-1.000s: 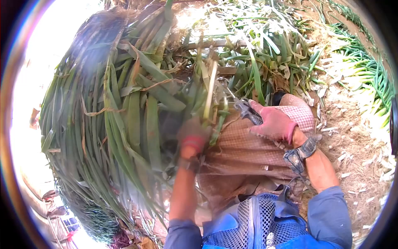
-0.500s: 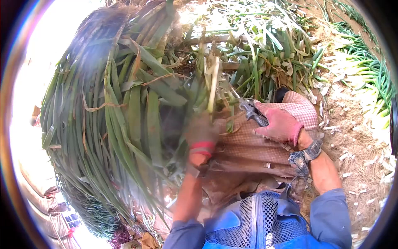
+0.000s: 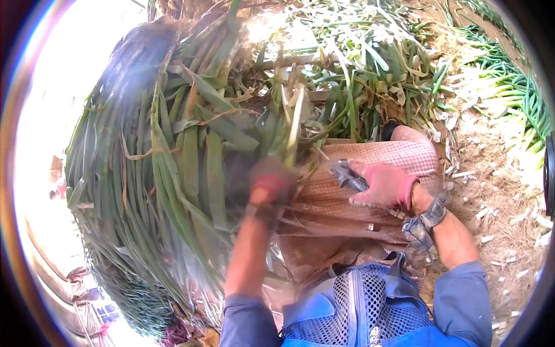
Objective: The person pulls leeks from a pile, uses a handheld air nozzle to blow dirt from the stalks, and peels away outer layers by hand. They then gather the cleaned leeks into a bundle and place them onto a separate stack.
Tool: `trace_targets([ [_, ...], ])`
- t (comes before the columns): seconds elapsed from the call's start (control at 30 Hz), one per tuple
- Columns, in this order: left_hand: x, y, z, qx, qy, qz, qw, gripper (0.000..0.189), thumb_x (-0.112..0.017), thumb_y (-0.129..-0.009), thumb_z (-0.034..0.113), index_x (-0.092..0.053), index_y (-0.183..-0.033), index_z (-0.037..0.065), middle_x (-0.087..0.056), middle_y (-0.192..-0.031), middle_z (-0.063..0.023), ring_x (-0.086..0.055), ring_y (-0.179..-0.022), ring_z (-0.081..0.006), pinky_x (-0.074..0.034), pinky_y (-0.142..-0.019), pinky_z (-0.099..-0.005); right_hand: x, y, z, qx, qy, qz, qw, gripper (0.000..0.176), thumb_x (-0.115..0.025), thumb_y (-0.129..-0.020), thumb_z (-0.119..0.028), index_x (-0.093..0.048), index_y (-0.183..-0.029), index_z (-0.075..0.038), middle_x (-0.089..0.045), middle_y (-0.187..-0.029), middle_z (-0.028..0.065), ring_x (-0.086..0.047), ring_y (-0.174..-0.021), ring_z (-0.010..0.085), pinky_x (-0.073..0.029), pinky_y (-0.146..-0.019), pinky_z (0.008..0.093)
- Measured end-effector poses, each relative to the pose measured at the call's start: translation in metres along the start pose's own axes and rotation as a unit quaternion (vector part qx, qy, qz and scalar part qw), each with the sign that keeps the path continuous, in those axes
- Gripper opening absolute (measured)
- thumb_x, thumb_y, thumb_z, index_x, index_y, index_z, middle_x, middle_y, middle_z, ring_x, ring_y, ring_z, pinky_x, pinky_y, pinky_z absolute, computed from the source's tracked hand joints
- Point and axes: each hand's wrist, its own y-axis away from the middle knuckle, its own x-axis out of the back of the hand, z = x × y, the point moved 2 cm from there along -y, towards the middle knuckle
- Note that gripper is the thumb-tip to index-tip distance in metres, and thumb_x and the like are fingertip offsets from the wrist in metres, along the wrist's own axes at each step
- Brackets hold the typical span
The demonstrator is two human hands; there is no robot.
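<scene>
My right hand (image 3: pixel 384 184), in a pink glove, is wrapped round the dark handle of a small tool (image 3: pixel 348 175), above my legs in checked cloth (image 3: pixel 370 155). My left hand (image 3: pixel 272 176), also gloved, is smeared by motion at the right side of a big heap of long green leafy stalks (image 3: pixel 191 156). A pale stalk (image 3: pixel 297 124) rises just above it; whether the fingers hold it cannot be made out.
Cut leaves (image 3: pixel 358 52) lie piled beyond my legs. Rows of green onions (image 3: pixel 514 87) lie on the ground at the right. Dry soil with white scraps (image 3: pixel 480 196) is nearer. A further bundle (image 3: pixel 130 295) is at the lower left.
My left hand has moved a little left. My right hand has shifted slightly down and left with the tool, whose angle has changed.
</scene>
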Motion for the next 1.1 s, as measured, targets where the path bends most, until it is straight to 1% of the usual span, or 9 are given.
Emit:
trace_targets([
  [0.13, 0.045, 0.008, 0.011, 0.019, 0.165, -0.069, 0.984, 0.051, -0.085, -0.068, 0.038, -0.08, -0.097, -0.003, -0.077, -0.079, -0.0139, -0.073, -0.07, -0.0235, -0.057, -0.068, -0.0371, 0.003, 0.003, -0.003, -0.046, 0.008, -0.038, 0.998, 0.093, -0.076, -0.086, -0.048, -0.042, -0.161, -0.004, -0.075, -0.114, 0.0252, -0.073, -0.106, 0.0415, -0.057, -0.096, 0.0467],
  [0.23, 0.04, 0.002, 0.005, 0.014, 0.23, -0.091, 0.969, 0.05, -0.085, -0.068, 0.037, -0.08, -0.097, -0.003, -0.077, -0.079, -0.014, -0.074, -0.071, -0.0244, -0.057, -0.068, -0.0379, 0.005, 0.007, -0.006, -0.008, 0.023, -0.025, 0.999, 0.091, -0.076, -0.087, -0.048, -0.043, -0.161, -0.006, -0.076, -0.11, 0.025, -0.074, -0.103, 0.0421, -0.057, -0.094, 0.0476],
  [0.3, 0.023, 0.009, 0.009, 0.012, 0.189, -0.095, 0.977, 0.05, -0.085, -0.069, 0.038, -0.08, -0.097, -0.003, -0.078, -0.08, -0.0147, -0.074, -0.072, -0.0247, -0.058, -0.069, -0.0381, 0.028, 0.011, -0.013, -0.114, -0.002, -0.021, 0.993, 0.093, -0.076, -0.087, -0.047, -0.041, -0.161, -0.003, -0.076, -0.106, 0.0255, -0.074, -0.102, 0.0418, -0.057, -0.093, 0.048],
  [0.47, -0.02, 0.061, 0.047, -0.033, 0.159, -0.142, 0.976, 0.045, -0.08, -0.078, 0.039, -0.082, -0.104, 0.003, -0.079, -0.092, -0.0197, -0.078, -0.086, -0.0316, -0.059, -0.082, -0.0411, 0.007, 0.016, 0.004, -0.005, -0.051, 0.041, 0.998, 0.1, -0.076, -0.087, -0.05, -0.037, -0.162, 0.003, -0.075, -0.102, 0.0273, -0.074, -0.1, 0.0428, -0.056, -0.092, 0.0488],
  [0.57, -0.042, 0.078, 0.059, -0.017, 0.076, -0.141, 0.987, 0.044, -0.076, -0.086, 0.041, -0.081, -0.108, 0.003, -0.078, -0.1, -0.0232, -0.077, -0.096, -0.0367, -0.058, -0.089, -0.0441, 0.011, 0.008, -0.001, -0.061, -0.009, 0.04, 0.997, 0.1, -0.076, -0.086, -0.049, -0.038, -0.161, 0.004, -0.075, -0.104, 0.0281, -0.073, -0.101, 0.0432, -0.056, -0.093, 0.0484],
  [0.77, -0.001, 0.054, 0.011, 0.01, 0.189, 0.004, 0.982, 0.046, -0.077, -0.092, 0.048, -0.08, -0.119, 0.01, -0.078, -0.1, -0.0197, -0.077, -0.095, -0.0348, -0.059, -0.085, -0.0433, 0.008, -0.002, -0.011, -0.029, -0.036, 0.031, 0.998, 0.099, -0.076, -0.087, -0.049, -0.038, -0.161, 0.004, -0.075, -0.104, 0.0275, -0.074, -0.1, 0.0427, -0.056, -0.091, 0.048],
  [0.83, -0.005, 0.03, -0.013, -0.021, -0.073, 0.167, 0.983, 0.05, -0.079, -0.089, 0.048, -0.077, -0.128, 0.016, -0.076, -0.104, -0.0166, -0.075, -0.098, -0.036, -0.058, -0.086, -0.046, 0.005, -0.003, -0.011, -0.052, -0.025, 0.031, 0.998, 0.099, -0.075, -0.087, -0.049, -0.037, -0.161, 0.003, -0.075, -0.104, 0.0275, -0.074, -0.1, 0.0425, -0.056, -0.091, 0.048],
  [0.93, -0.009, 0.018, -0.024, -0.015, -0.078, 0.093, 0.992, 0.053, -0.08, -0.088, 0.048, -0.073, -0.131, 0.018, -0.072, -0.108, -0.0145, -0.073, -0.101, -0.0371, -0.058, -0.087, -0.0481, -0.005, -0.009, -0.009, -0.018, -0.04, 0.039, 0.998, 0.099, -0.076, -0.086, -0.048, -0.037, -0.162, 0.004, -0.075, -0.102, 0.0276, -0.074, -0.098, 0.0423, -0.057, -0.09, 0.0478],
  [1.1, -0.025, 0.009, -0.016, -0.056, -0.111, 0.13, 0.984, 0.052, -0.08, -0.085, 0.05, -0.072, -0.121, 0.012, -0.073, -0.109, -0.0162, -0.074, -0.099, -0.0379, -0.059, -0.084, -0.0495, 0.005, -0.012, -0.022, -0.005, -0.107, -0.014, 0.994, 0.097, -0.076, -0.087, -0.045, -0.036, -0.162, 0.003, -0.074, -0.098, 0.0278, -0.073, -0.095, 0.043, -0.057, -0.088, 0.0485],
])
